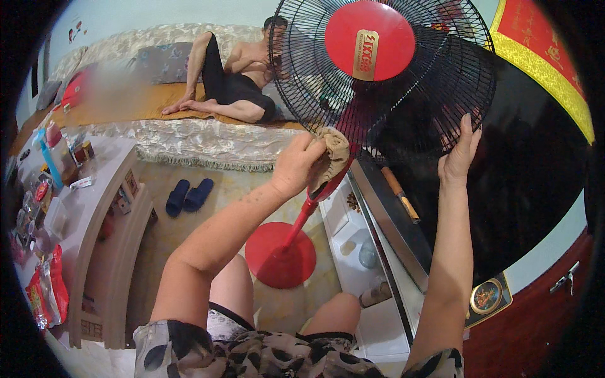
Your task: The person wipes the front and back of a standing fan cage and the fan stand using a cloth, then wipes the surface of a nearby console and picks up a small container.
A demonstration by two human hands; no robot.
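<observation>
My left hand (295, 160) grips a bunched tan cloth (334, 153) at the lower left edge of a black wire fan guard (302, 80). My right hand (458, 151) holds the guard's lower right rim, thumb in front and the other fingers partly hidden behind the wires. A round red centre cap (347, 23) with a gold label sits in the middle of the guard. Below the fan head, a red pole (302, 219) runs down to a round red base (280, 255) on the floor.
Another person (241, 80) reclines on the covered sofa (203, 141) beyond the fan. A cluttered table (106, 156) stands left, near dark blue slippers (189, 196). To the right are a large black screen (510, 189), a white cabinet (350, 241) and a dark red door (529, 312).
</observation>
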